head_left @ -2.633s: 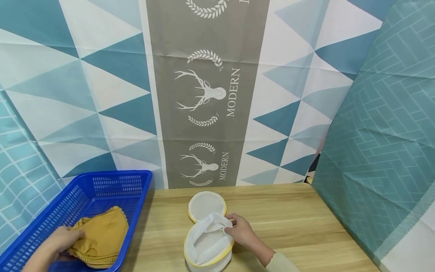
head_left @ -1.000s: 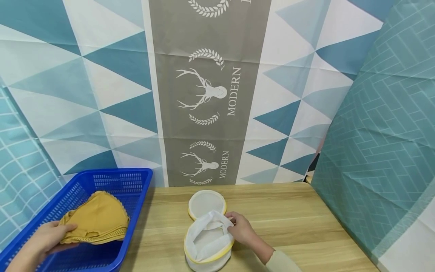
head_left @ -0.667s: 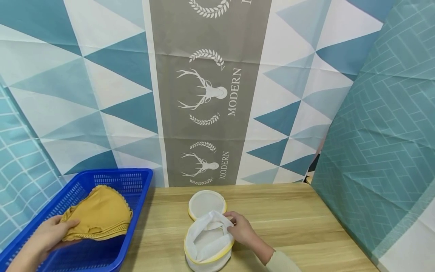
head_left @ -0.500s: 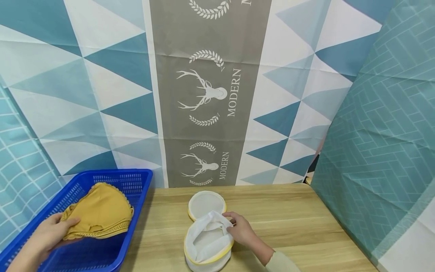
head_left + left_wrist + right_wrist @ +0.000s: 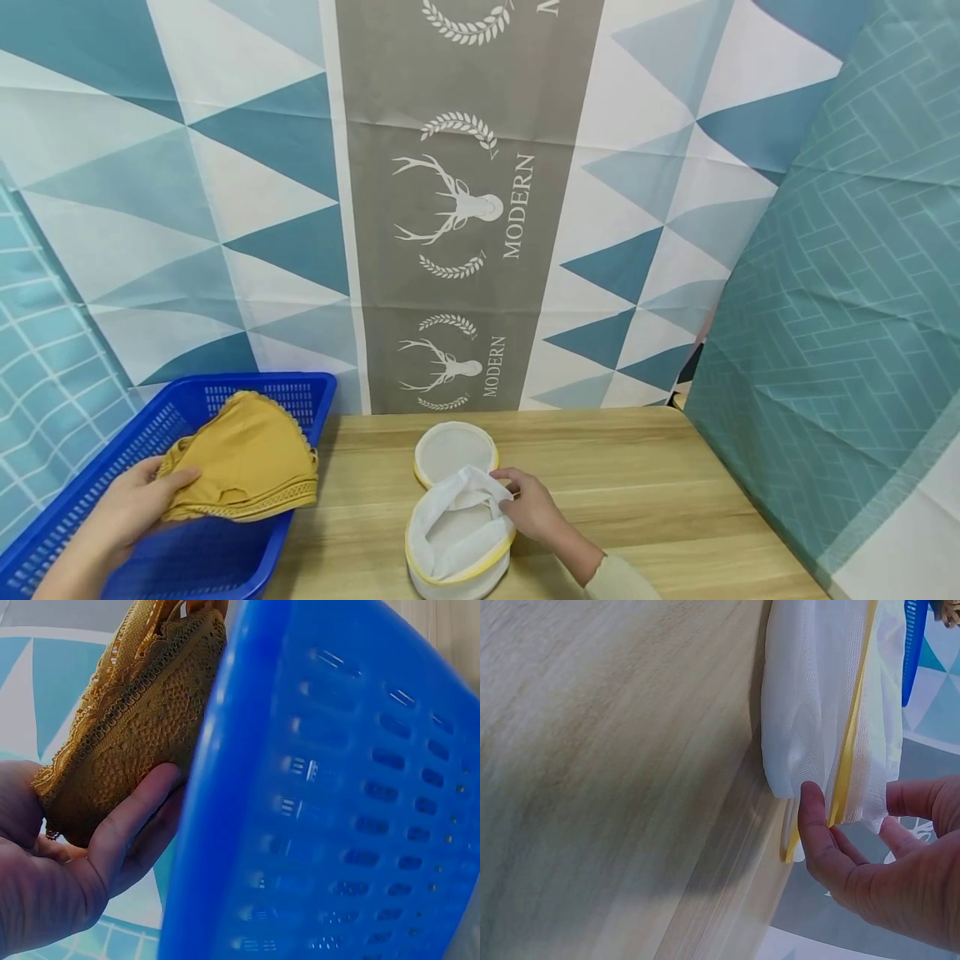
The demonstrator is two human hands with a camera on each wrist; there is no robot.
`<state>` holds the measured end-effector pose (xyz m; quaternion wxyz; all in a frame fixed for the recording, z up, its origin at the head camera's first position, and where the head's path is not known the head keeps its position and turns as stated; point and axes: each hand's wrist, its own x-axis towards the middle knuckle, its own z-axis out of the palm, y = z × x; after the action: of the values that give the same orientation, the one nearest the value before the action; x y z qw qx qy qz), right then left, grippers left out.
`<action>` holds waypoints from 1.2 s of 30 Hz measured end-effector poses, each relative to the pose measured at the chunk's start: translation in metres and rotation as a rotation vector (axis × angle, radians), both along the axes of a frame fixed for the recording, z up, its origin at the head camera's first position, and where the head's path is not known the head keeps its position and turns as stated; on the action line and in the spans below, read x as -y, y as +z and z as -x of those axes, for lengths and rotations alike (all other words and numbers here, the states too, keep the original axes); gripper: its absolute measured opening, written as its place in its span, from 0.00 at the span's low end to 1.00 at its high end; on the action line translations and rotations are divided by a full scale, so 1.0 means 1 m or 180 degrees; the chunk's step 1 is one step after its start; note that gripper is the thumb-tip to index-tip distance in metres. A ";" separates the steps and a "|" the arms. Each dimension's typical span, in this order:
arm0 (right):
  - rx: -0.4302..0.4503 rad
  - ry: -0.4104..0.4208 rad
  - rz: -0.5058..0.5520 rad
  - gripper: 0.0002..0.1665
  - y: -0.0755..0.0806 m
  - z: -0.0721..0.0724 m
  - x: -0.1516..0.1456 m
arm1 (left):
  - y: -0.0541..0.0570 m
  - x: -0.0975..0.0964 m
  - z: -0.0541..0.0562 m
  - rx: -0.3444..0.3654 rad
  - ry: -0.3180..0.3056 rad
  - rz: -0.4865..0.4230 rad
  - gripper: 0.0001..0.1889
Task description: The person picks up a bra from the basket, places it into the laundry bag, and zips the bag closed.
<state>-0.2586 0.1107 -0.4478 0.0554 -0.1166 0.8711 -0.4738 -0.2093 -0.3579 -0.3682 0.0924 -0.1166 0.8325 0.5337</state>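
Mustard-yellow bra point(image 5: 247, 458), lace-edged and folded, extends rightward from the left hand point(image 5: 133, 504), which grasps its near left end, thumb on top and fingers beneath. The bra is above the blue perforated basket point(image 5: 324, 408), its right end overlapping the basket's right rim in the head view; contact there cannot be told. Right of the basket, on the wood-grain table point(image 5: 630, 500), the right hand point(image 5: 534, 508) pinches the opening edge of a white mesh bag point(image 5: 450, 560) with yellow trim. The bag's round lid point(image 5: 456, 454) lies folded back behind it.
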 end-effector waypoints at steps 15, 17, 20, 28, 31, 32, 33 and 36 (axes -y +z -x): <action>-0.0015 -0.0014 -0.0052 0.23 0.002 -0.001 0.001 | -0.005 -0.003 0.002 -0.0057 0.0033 -0.0072 0.39; -0.0014 -0.0007 -0.0046 0.23 0.002 -0.001 0.001 | -0.005 -0.003 0.001 -0.0061 0.0049 -0.0085 0.39; -0.0014 0.0005 -0.0038 0.22 0.001 -0.001 0.002 | -0.007 -0.003 0.001 -0.0066 0.0038 -0.0108 0.39; 0.0002 -0.0007 -0.0044 0.23 0.001 -0.001 0.002 | -0.008 -0.005 0.001 -0.0061 -0.0012 -0.0160 0.39; -0.0006 -0.0001 -0.0040 0.22 0.002 -0.001 0.002 | -0.008 -0.007 0.001 -0.0071 -0.0031 -0.0162 0.38; -0.0007 -0.0002 -0.0038 0.22 0.002 -0.001 0.002 | -0.008 -0.007 0.002 -0.0068 -0.0021 -0.0154 0.38; -0.0009 0.0002 -0.0039 0.22 0.002 -0.001 0.003 | -0.008 -0.008 0.002 -0.0076 -0.0027 -0.0151 0.38; -0.0018 0.0003 -0.0050 0.22 0.003 -0.002 0.003 | -0.010 -0.011 0.002 -0.0118 -0.0029 -0.0128 0.37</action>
<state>-0.2567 0.1078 -0.4450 0.0541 -0.1180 0.8749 -0.4666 -0.2114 -0.3469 -0.3777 0.0818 -0.1010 0.8236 0.5520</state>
